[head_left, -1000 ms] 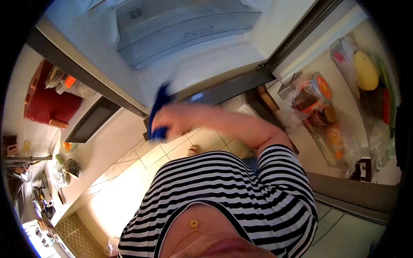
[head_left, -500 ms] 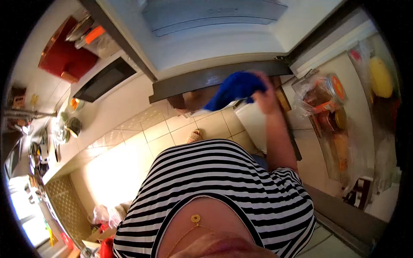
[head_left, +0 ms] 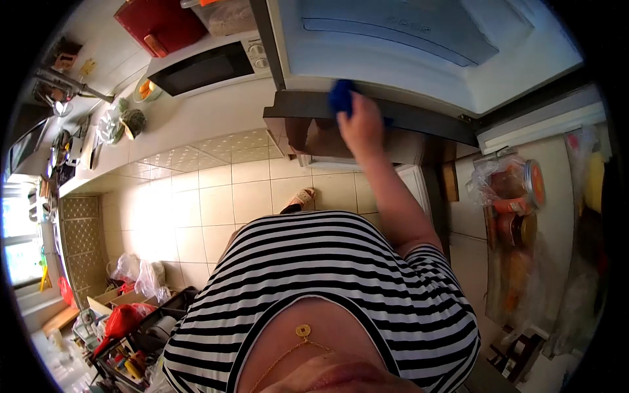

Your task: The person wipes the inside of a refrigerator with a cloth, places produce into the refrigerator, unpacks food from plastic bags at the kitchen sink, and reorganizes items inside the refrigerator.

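My right hand [head_left: 363, 124] is closed around a bunched blue cloth [head_left: 342, 98]. It holds the cloth at the dark front edge [head_left: 419, 118] of the open refrigerator, just below the pale compartment floor [head_left: 393, 88]. A little blue also shows to the right of the hand, against the dark edge. My left hand is out of view.
The open refrigerator door [head_left: 550, 157] on the right holds a jar with an orange lid [head_left: 535, 183] and bagged food. On the left are a microwave [head_left: 203, 69], a red box [head_left: 160, 29] and a counter. Bags and a dark rack stand lower left.
The view has swung left. My right hand first carried the cloth rightward, clear of the body; now the cloth is bunched against the refrigerator's front edge, left of its last place along that edge.
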Tool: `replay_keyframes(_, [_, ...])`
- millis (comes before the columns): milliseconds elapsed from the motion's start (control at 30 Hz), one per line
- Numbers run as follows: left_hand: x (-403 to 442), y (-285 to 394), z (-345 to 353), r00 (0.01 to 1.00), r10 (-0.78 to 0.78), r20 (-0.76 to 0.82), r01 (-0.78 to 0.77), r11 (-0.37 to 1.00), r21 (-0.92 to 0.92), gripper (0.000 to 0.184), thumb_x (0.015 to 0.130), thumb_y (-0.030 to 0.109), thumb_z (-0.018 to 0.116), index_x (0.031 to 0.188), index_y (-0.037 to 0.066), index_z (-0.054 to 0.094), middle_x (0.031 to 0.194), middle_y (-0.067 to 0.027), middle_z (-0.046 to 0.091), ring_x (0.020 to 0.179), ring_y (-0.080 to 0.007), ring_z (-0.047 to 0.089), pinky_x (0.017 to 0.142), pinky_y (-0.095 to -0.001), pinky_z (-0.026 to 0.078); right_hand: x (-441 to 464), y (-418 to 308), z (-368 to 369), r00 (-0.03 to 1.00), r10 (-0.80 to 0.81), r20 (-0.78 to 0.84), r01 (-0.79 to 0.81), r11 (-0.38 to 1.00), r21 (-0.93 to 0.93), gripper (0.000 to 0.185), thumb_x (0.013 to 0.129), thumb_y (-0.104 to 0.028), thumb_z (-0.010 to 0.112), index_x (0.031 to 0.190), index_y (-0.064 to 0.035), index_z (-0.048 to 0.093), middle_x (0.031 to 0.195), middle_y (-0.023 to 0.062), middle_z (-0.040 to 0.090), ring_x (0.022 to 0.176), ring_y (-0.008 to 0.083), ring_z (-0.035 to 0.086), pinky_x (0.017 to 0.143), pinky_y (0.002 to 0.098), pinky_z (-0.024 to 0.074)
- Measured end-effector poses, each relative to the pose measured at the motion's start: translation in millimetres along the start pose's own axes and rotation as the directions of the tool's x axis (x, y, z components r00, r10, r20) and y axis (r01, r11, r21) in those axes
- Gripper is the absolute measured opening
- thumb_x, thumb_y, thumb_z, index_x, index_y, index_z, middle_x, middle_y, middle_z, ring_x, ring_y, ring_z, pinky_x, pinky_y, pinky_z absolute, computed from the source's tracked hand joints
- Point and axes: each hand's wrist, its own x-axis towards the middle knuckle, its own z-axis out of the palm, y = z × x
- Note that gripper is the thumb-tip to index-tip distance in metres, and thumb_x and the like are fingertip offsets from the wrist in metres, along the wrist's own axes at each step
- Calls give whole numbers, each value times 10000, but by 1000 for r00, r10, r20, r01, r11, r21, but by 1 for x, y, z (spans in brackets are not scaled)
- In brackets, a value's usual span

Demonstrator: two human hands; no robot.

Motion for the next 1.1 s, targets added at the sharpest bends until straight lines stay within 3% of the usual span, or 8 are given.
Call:
replay_keyframes(167, [24,68,-6,895,341,-286,-393,908,-146,680,776,229,665,1332,50,318,1319,-226,361,1159,-349,440,920,-430,408,-16,-91,63,843,-458,283,273,817,509,451,692,-142,667,1111,-81,510,956,152,590,911,342,560,792,412,460])
replay_keyframes(333, [-38,201,-60,647,661,-379,-664,734,145,1060,628,221,814,1393,23,108,1406,-273,145,1292,-383,245,1011,-419,316,-87,-121,98,710,-257,655,-354,674,648,412,768,-180,624,1134,-57,481,959,152,613,895,278,603,802,368,470])
replay_keyframes(400, [-30,218,-48,540,770,-340,-823,568,-22,1055,621,177,810,1392,23,105,1401,-270,174,1282,-354,290,1018,-398,318,-98,-119,101,496,-201,845,-787,307,535,441,821,-199,594,1208,-46,447,1031,110,597,942,207,572,843,320,445])
replay_keyframes(467, [28,178,-16,753,584,-304,-651,591,-476,958,667,65,742,1385,24,109,1386,-239,245,1254,-313,352,1015,-380,328,-84,-125,62,340,-370,865,-838,298,457,573,861,-254,576,1334,-37,336,1219,97,496,1094,181,473,945,313,377])
replay_keyframes(500, [3,212,-30,556,704,-442,-831,461,-311,798,719,-26,633,1369,21,171,1354,-179,331,1226,-265,392,1006,-368,341,-80,-119,53,354,-477,804,-760,354,545,610,865,-270,576,1349,-20,302,1249,115,472,1107,183,465,964,317,363])
replay_keyframes(600, [11,225,-56,675,619,-401,-737,590,-330,556,744,-77,476,1282,22,372,1208,-138,508,1162,-235,474,980,-324,355,-79,-85,35,294,-500,815,-797,342,497,626,867,-222,570,1367,-11,259,1303,154,427,1198,213,424,999,342,350])
replay_keyframes(867, [115,258,-169,595,685,-420,-749,663,20,575,693,-72,494,1246,65,417,1227,-184,484,1087,-364,497,924,-395,409,-177,46,24,341,340,876,-836,536,117,510,892,-263,539,1314,-27,377,1294,146,460,1182,226,458,976,318,372])
replay_keyframes(1100, [233,210,-239,666,526,-529,-394,850,350,1005,600,287,777,1395,120,186,1421,-254,165,1239,-458,280,998,-482,315,-176,11,75,214,501,839,-904,426,-23,508,893,-258,538,1316,-28,375,1291,146,463,1176,226,463,975,317,374])
